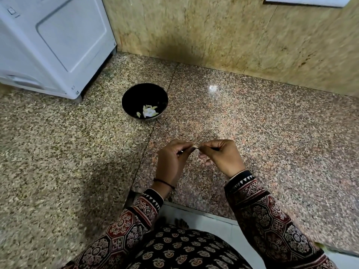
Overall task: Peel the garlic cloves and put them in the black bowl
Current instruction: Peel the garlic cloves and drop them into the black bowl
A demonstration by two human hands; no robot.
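A black bowl (144,98) stands on the granite counter, left of centre, with several pale peeled garlic cloves (148,111) at its bottom. Nearer to me, my left hand (172,160) and my right hand (221,156) meet above the counter. Between their fingertips they pinch one small pale garlic clove (197,147), mostly hidden by the fingers. Both hands have their fingers curled. The hands are well in front of the bowl and to its right.
A white appliance (52,45) stands at the back left, close to the bowl. A tan stone wall (233,35) runs along the back. The speckled counter (272,133) has its front edge near my body, with white floor tiles (213,222) below.
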